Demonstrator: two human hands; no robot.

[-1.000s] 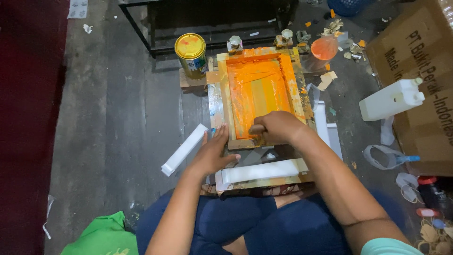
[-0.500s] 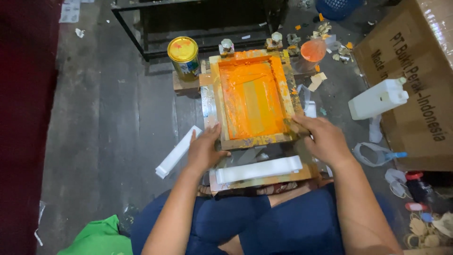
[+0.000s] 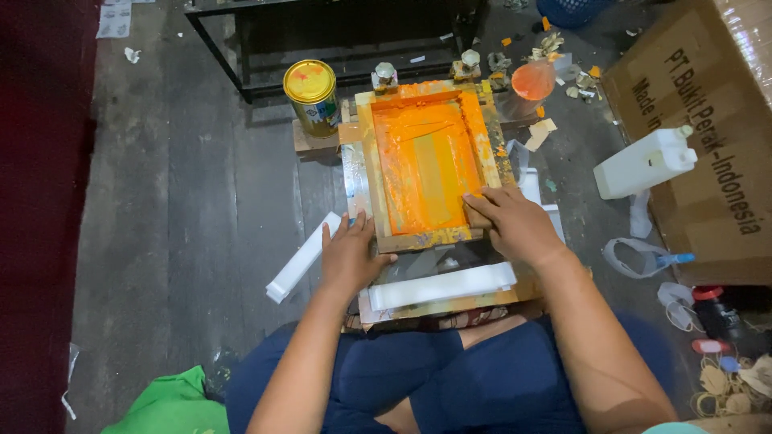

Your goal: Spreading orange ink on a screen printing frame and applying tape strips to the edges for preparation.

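Note:
A wooden screen frame (image 3: 366, 161) with orange ink across its mesh (image 3: 426, 161) lies on a board in front of my knees. My left hand (image 3: 350, 257) grips its near-left corner, thumb along the near rail. My right hand (image 3: 515, 225) grips the near end of the right rail, fingers curled over the inner edge. Something brown shows under those fingers; I cannot tell what. A long white strip (image 3: 442, 285) lies on the board just below the frame, between my wrists.
A yellow-lidded can (image 3: 312, 96) stands at the frame's far left, an orange cup (image 3: 533, 80) at the far right. Another white strip (image 3: 304, 257) lies left of my hand. A white jug (image 3: 643, 163), a cardboard box (image 3: 708, 161) and scraps fill the right; green cloth (image 3: 173, 406) lies bottom left.
My right hand left the middle of the near rail, swung out past the near-right corner, then came back onto the right rail. My left hand stayed on its corner.

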